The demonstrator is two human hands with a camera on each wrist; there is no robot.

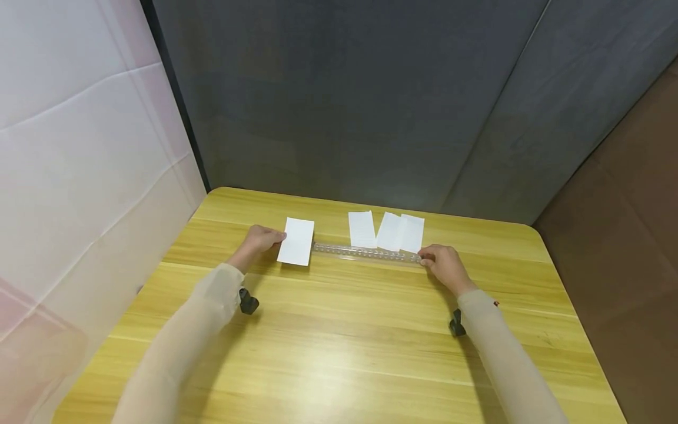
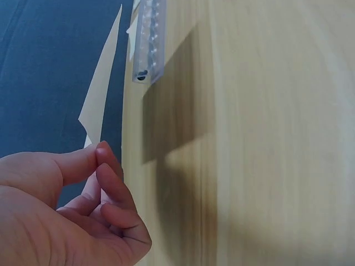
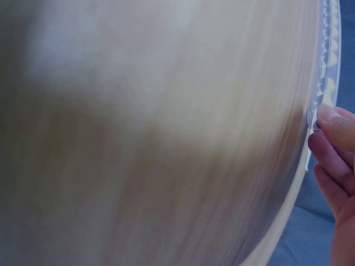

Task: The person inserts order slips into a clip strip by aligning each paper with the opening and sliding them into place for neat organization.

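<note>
From overhead, the left hand (image 1: 259, 240) pinches a plain white paper slip (image 1: 296, 241) by its edge, lifted slightly off the glossy, yellow wood-grain table (image 1: 339, 330). The right hand (image 1: 444, 264) grips the far end of a clear plastic ruler (image 1: 365, 254) lying flat across the middle of the table, with three more white slips (image 1: 388, 231) fanned just behind it. At the left wrist, thumb and fingertips (image 2: 102, 155) nip the thin slip (image 2: 101, 88), seen edge-on, near the ruler's (image 2: 148, 41) bumpy transparent end. The right wrist view is blurred; fingertips (image 3: 331, 119) curl onto the ruler's (image 3: 327, 61) scalloped edge.
</note>
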